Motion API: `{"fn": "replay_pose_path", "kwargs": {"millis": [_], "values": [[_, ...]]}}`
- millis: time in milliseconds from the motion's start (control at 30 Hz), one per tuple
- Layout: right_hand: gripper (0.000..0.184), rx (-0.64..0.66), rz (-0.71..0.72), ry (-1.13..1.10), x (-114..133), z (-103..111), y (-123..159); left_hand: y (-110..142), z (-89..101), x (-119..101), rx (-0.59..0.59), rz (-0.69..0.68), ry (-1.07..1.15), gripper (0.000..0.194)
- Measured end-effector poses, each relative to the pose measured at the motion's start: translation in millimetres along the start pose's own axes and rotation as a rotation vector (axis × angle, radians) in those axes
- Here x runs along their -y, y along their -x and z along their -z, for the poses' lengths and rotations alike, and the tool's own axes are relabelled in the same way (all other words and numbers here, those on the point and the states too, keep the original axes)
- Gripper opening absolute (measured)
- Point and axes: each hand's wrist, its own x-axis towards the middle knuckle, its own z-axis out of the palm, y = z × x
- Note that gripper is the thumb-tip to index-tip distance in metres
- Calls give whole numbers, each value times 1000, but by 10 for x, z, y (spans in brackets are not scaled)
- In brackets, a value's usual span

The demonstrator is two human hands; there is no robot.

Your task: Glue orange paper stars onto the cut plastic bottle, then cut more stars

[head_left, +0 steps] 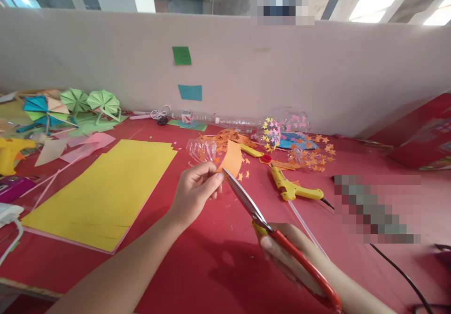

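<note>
My right hand (pixel 285 253) is wrapped round a pair of scissors (pixel 246 199) with red handles and some yellow at the inner grip. The blades lie nearly together and point up and left. At their tip, my left hand (pixel 197 187) pinches the lower edge of a curved orange paper strip (pixel 232 158). Part of that edge is hidden by my fingers. Small orange paper stars (pixel 240 176) lie just right of the strip. Behind it are a yellow-handled cutter (pixel 251 151) and a heap of orange star cutouts (pixel 229 138).
Yellow paper sheets (pixel 105 187) lie on the left of the red table. A yellow glue gun (pixel 296 189) with its cord rests at right, near star-covered clear plastic (pixel 312 157). Green paper fans (pixel 103 102) and a plastic bottle (pixel 232 124) stand along the wall (pixel 225 60).
</note>
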Motion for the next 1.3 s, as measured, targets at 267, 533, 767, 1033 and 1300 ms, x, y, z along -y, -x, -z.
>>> {"fn": "replay_pose_path", "kwargs": {"millis": [267,533,767,1033,1300], "values": [[56,2,31,13,-1,12,-3,-50,45,53,15,76,182,13],[57,-3,98,98,1,37,16,-45,87,-36,50,-107,63,14],[63,40,126,128,37,47,31,-47,131,-76,148,-103,102,12],[56,107,83,20,46,55,35,-81,189,-45,183,-16,87,12],[58,96,54,16,19,35,3,-102,195,-27,153,-11,28,13]]}}
